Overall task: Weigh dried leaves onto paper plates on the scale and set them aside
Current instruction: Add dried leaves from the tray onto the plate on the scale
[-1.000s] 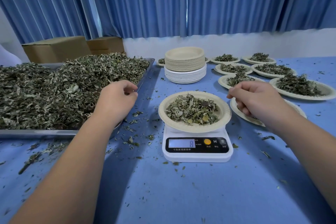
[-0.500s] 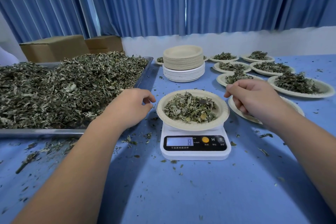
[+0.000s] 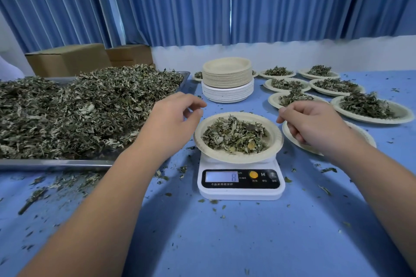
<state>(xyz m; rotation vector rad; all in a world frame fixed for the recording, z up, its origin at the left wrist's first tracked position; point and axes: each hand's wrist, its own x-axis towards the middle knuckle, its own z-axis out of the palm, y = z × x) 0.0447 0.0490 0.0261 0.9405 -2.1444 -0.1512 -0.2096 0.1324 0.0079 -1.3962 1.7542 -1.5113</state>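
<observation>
Closing both hands on the plate (image 3: 277, 141) atop the scale (image 3: 240, 192).
Left hand (image 3: 173, 119) has come over from the tray (image 3: 56, 163) left of the scale, fingers loose and empty; right hand (image 3: 315, 123) curled, contents unclear; leaves (image 3: 234, 136) fill the plate, likely ready to move aside.

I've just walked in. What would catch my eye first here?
A big heap of dried leaves fills the tray on the left. In the middle, a plate of leaves sits on a white scale reading 8, with the left hand and right hand either side. Filled plates spread out at the right, beside a stack of empty ones.
</observation>
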